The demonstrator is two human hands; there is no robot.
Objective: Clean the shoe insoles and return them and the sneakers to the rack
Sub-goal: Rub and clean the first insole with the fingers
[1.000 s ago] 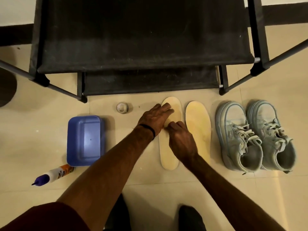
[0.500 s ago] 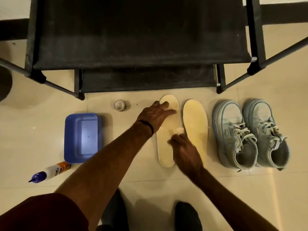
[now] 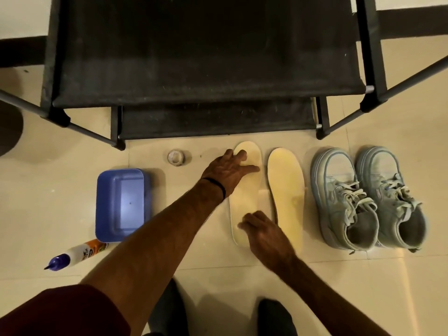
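From my head camera, looking down: my left hand [image 3: 230, 169] lies flat with fingers spread on the far, toe end of the left insole [image 3: 244, 202], pinning it to the tiled floor [image 3: 388, 275]. My right hand [image 3: 265, 235] sits over the near heel end, fingers curled; whether they pinch anything, I cannot tell, it's blurred. The right insole [image 3: 287, 195] lies just beside the first one, untouched. Right of it stand the two pale sneakers [image 3: 368, 200], side by side. The black rack [image 3: 201, 69] is beyond them all. Off left: a blue tub [image 3: 122, 204], a bottle [image 3: 77, 254] lying near it, a small round lid-like thing [image 3: 176, 157].
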